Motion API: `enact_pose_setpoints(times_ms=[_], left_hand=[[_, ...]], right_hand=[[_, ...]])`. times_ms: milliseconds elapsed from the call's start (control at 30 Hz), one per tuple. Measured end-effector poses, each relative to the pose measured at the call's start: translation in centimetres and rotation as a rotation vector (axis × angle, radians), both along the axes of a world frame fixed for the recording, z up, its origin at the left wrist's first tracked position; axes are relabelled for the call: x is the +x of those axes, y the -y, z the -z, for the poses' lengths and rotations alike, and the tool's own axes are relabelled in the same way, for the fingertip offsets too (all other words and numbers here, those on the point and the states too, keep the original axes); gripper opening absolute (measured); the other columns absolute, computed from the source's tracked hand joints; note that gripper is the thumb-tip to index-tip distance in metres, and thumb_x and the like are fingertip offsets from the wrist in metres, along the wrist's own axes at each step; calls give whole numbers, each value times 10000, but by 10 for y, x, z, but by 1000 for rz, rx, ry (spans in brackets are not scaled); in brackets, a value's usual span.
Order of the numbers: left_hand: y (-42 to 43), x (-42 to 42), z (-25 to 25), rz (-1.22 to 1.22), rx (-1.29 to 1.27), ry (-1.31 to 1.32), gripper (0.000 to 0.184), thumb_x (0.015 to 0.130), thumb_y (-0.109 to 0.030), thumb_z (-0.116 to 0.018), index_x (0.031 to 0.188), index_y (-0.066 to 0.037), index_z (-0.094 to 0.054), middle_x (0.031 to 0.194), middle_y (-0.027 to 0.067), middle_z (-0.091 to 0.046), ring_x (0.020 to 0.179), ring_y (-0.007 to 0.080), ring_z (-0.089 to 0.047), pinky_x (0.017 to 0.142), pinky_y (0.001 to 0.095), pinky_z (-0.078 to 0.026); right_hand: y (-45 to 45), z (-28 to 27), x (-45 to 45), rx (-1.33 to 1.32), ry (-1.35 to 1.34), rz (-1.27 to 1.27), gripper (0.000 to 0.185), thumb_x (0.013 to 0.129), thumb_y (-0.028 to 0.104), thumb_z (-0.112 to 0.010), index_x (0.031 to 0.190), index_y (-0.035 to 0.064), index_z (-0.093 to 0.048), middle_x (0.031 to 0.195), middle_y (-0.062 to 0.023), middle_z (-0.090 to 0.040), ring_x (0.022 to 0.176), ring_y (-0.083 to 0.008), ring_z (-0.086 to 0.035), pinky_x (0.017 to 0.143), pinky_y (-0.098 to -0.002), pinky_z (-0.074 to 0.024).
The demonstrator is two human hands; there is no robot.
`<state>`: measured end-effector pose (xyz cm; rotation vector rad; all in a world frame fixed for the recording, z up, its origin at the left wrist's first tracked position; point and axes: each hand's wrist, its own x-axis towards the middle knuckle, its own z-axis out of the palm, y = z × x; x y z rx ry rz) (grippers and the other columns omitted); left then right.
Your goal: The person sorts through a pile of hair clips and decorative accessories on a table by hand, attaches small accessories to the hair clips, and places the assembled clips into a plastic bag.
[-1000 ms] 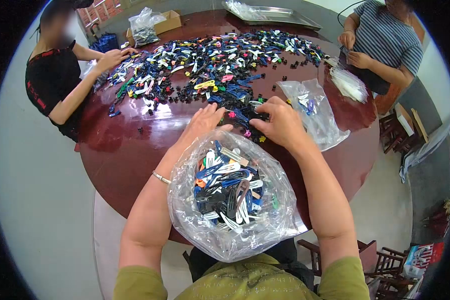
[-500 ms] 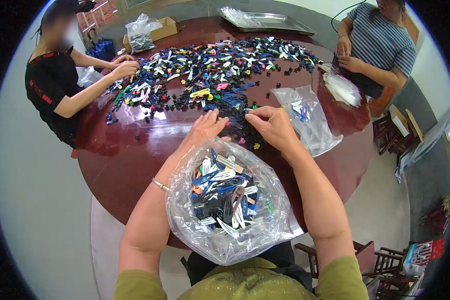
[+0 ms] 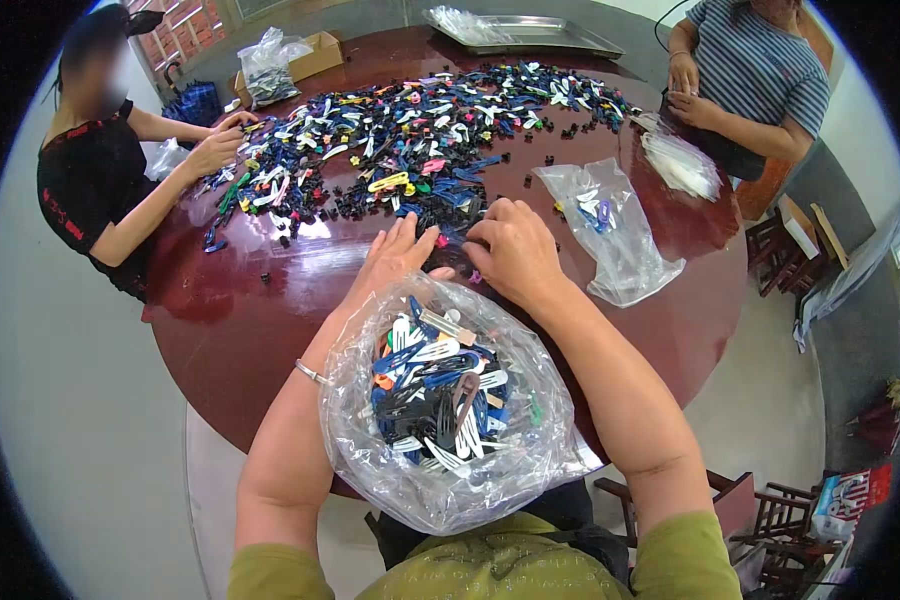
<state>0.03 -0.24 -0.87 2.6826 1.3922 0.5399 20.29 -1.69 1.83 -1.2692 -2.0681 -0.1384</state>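
My left hand (image 3: 398, 258) lies with its fingers stretched out at the near edge of a large pile of hair clips (image 3: 395, 130). Close on its right, my right hand (image 3: 520, 252) has its fingers bent down and drawn together over the small dark clips; its fingertips are partly hidden, and what they hold cannot be made out. A pink clip (image 3: 442, 241) shows between the hands. Against my body, below both forearms, stands an open clear plastic bag (image 3: 360, 425) with white, blue, black and brown snap clips (image 3: 467, 395) inside.
A flat clear bag (image 3: 625, 255) with a few clips lies right of my hands on the round table (image 3: 240, 370). Co-workers sit at left and right. Empty bags (image 3: 682, 165), a metal tray (image 3: 550, 40) and a cardboard box (image 3: 315, 58) lie farther off.
My right hand has moved left, closer to my left hand, and its fingers have turned downward over the clips. The view has shifted slightly. The left co-worker's hands have moved a little.
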Motion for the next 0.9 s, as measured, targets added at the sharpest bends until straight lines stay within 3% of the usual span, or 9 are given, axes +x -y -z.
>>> enact_pose_setpoints(times_ms=[100,300,333,467,600,700,767,833,900], left_hand=[[3,1,-6,-2,-35,7,692,862,-511,-550,1340,-26,-424,1415,307,-299,1342,403,-282,1092,502,-222],[8,0,-14,-33,-100,78,726,858,-514,-554,1351,-5,-398,1422,301,-288,1350,397,-265,1105,481,-205],[8,0,-15,-34,-100,77,726,859,-512,-553,1350,-1,-396,1422,301,-288,1350,398,-263,1106,477,-205],[9,-1,-15,-32,-95,79,718,863,-499,-555,1347,7,-395,1420,301,-289,1346,403,-265,1107,468,-208],[1,-2,-6,-29,-81,43,708,866,-484,-561,1346,9,-393,1419,301,-291,1340,407,-275,1104,467,-213],[0,-4,-6,5,-61,23,710,865,-480,-565,1348,9,-387,1416,301,-295,1334,412,-280,1102,466,-217],[1,-4,-3,-6,-48,26,711,864,-477,-565,1350,10,-383,1414,301,-299,1330,404,-293,1100,466,-221],[1,-2,-4,-7,-30,33,706,864,-473,-566,1346,11,-386,1410,301,-304,1325,396,-305,1098,467,-225],[2,-1,-4,-4,-14,35,695,865,-466,-566,1338,14,-396,1406,301,-310,1321,387,-318,1095,469,-231]], right_hand=[[-2,1,1,6,-26,-11,98,703,147,-701,759,68,-704,869,-85,-591,890,-267,-560,758,-382,-469],[2,-12,10,-285,-366,31,130,704,143,-715,748,28,-675,782,-86,-629,695,-190,-594,672,-307,-470],[1,-11,14,-364,-475,-17,132,742,128,-723,776,14,-667,724,-49,-641,607,-113,-554,592,-260,-444],[9,-32,21,-636,-886,-208,67,809,66,-685,840,14,-656,745,9,-624,638,-48,-527,559,-198,-401],[45,-72,20,-819,-998,-524,71,785,14,-692,849,4,-663,776,-8,-632,731,-59,-572,641,-197,-451],[49,-74,11,-798,-861,-614,105,779,-6,-692,882,-9,-670,815,-19,-639,770,-66,-585,664,-204,-467],[31,-51,6,-521,-714,-324,105,778,41,-694,873,-5,-691,830,-27,-644,722,-87,-582,647,-231,-464],[10,-26,11,-333,-340,-138,123,757,108,-708,848,26,-705,801,-65,-622,741,-167,-601,668,-286,-476],[3,-10,10,-140,-171,-110,132,742,142,-710,834,48,-709,803,-86,-605,796,-226,-594,699,-323,-479]])
